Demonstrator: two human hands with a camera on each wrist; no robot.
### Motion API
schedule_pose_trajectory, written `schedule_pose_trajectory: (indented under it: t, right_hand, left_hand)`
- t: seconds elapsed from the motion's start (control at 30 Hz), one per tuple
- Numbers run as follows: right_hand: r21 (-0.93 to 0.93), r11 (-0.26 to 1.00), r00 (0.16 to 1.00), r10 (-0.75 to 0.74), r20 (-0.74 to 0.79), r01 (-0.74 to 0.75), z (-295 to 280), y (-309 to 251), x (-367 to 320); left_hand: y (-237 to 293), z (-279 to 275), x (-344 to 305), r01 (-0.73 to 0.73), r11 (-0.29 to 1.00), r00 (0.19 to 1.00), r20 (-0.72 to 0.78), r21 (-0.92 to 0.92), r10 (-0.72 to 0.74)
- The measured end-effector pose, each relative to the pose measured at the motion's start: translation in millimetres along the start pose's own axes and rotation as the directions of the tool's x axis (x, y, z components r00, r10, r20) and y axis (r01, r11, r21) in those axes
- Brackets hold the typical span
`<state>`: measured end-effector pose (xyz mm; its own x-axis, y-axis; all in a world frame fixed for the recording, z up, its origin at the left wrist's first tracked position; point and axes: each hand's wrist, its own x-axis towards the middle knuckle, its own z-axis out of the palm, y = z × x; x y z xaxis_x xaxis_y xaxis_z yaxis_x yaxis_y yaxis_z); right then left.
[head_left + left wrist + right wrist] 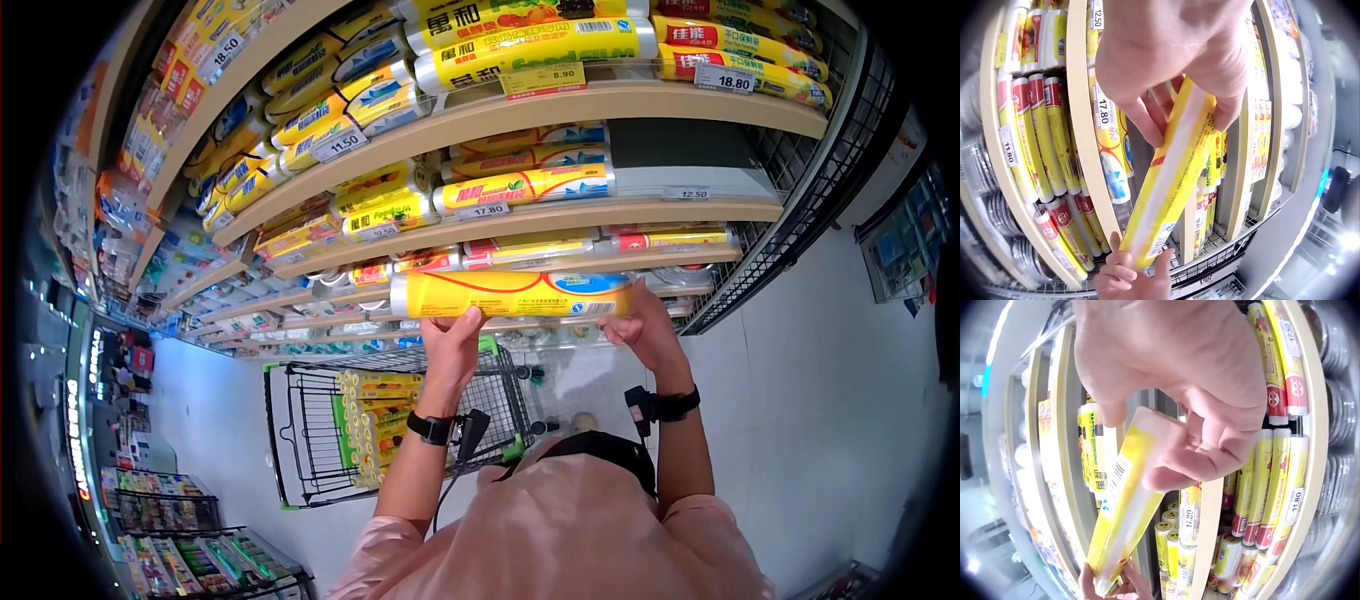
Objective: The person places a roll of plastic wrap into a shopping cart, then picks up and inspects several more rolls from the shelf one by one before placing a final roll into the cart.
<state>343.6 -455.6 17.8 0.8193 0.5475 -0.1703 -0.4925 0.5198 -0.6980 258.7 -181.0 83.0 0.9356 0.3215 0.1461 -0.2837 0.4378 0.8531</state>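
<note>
A yellow plastic-wrapped roll of food bags (515, 296) is held level in front of the shelves, its printed side with a red curve, blue oval and barcode facing up. My left hand (452, 345) grips one end, thumb on the near side; in the left wrist view the fingers and thumb of the left hand (1172, 50) straddle the roll (1169, 169). At the other end, my right hand (648, 332) holds the roll between thumb and curled fingers. The right wrist view shows the whitish end of the roll (1154, 425) within the right hand (1191, 381).
Curved shelves (500, 228) carry several rows of similar yellow rolls with price tags (725, 79). Below, left of my body, stands a shopping cart (300, 430) with several stacked yellow rolls (385, 420). Black wire mesh (800, 210) closes the shelf's right end.
</note>
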Motion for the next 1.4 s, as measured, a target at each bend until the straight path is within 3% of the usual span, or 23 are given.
schedule_pose_trajectory:
  t: [0.13,0.27,0.37,0.47,0.67,0.77,0.87,1.03,1.17,1.27,1.4]
  right_hand:
    - [0.038,0.997,0.998,-0.066,-0.003,0.066,0,6,6]
    - [0.063,0.984,0.985,-0.163,-0.058,0.167,19,5,1]
    - [-0.068,0.959,0.962,-0.274,-0.004,0.274,20,6,1]
    - [-0.282,0.879,0.919,-0.392,0.028,0.384,23,4,-1]
    - [-0.325,0.844,0.901,-0.430,0.063,0.426,28,1,-2]
    - [-0.014,0.987,0.986,-0.162,0.031,0.163,21,3,-1]
    - [0.081,0.991,0.991,-0.109,0.079,0.103,12,4,4]
    - [0.065,0.980,0.980,-0.193,0.047,0.190,20,0,3]
    - [0.057,0.940,0.941,-0.337,0.018,0.336,32,2,3]
    - [-0.249,0.819,0.854,-0.512,0.090,0.517,30,6,2]
    - [-0.249,0.842,0.878,-0.456,0.147,0.479,21,5,2]
  left_hand:
    - [-7,-14,2,-0.019,0.993,0.984,0.173,-0.113,0.038]
    - [-12,-7,-2,0.061,0.987,0.998,0.034,-0.151,-0.056]
    - [-12,-4,-5,0.201,0.970,0.979,0.012,-0.137,-0.201]
    - [-6,1,-8,0.250,0.954,0.967,0.001,-0.165,-0.253]
    - [-8,-4,-8,0.236,0.959,0.971,0.006,-0.155,-0.238]
    - [-6,-2,-11,0.184,0.975,0.983,0.026,-0.121,-0.183]
    - [-3,-2,-12,0.143,0.984,0.989,0.053,-0.104,-0.138]
    - [-9,-10,-11,0.087,0.982,0.991,0.118,-0.166,-0.067]
    - [-14,-9,-7,0.162,0.963,0.986,0.080,-0.214,-0.148]
    - [-7,1,-7,0.221,0.952,0.975,0.049,-0.210,-0.215]
    - [-6,-3,-7,0.226,0.958,0.974,0.032,-0.178,-0.224]
